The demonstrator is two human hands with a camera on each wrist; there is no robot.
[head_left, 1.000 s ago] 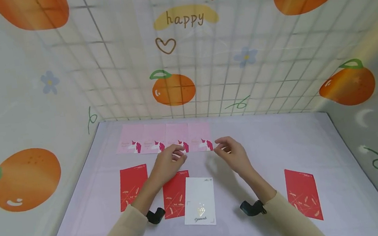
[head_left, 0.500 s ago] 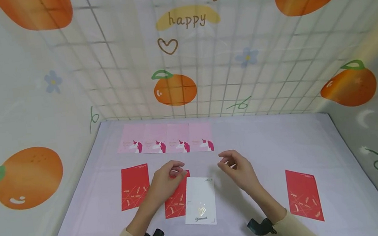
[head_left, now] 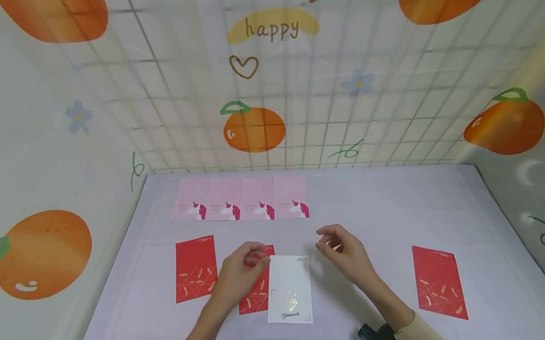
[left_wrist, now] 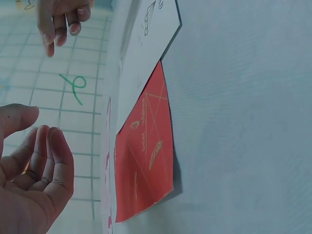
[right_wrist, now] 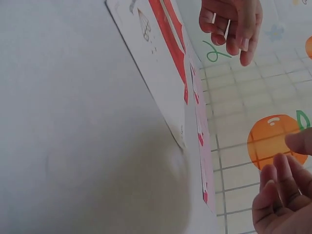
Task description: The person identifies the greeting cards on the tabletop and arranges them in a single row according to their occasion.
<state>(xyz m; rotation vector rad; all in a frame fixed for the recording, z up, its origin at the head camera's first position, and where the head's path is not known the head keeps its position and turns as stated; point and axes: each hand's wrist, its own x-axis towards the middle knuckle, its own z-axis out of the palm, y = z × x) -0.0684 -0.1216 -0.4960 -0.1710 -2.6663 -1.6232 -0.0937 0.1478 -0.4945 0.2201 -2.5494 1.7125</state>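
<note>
My left hand (head_left: 242,270) hovers over a red card (head_left: 254,298) with gold print, its fingers loosely curled and nothing between them. A white card (head_left: 288,286) with a gold diamond and the word "Diamonds" overlaps that red card's right side. To the right of the white card, my right hand (head_left: 346,254) is held above the table, fingers loosely bent and holding nothing. In the left wrist view, a gap shows between the left thumb and fingertips. The right wrist view shows the right hand (right_wrist: 287,195) with thumb and fingers apart.
Several pink unicorn cards (head_left: 258,199) lie in a row at the back left of the table (head_left: 367,204). One more red card (head_left: 194,268) lies at the left and another red card (head_left: 439,283) at the far right. A printed curtain over a wire grid (head_left: 303,88) stands behind.
Both hands have drawn back from the row of pink cards toward the person, baring the unicorn prints. The cards stay where they were on the table.
</note>
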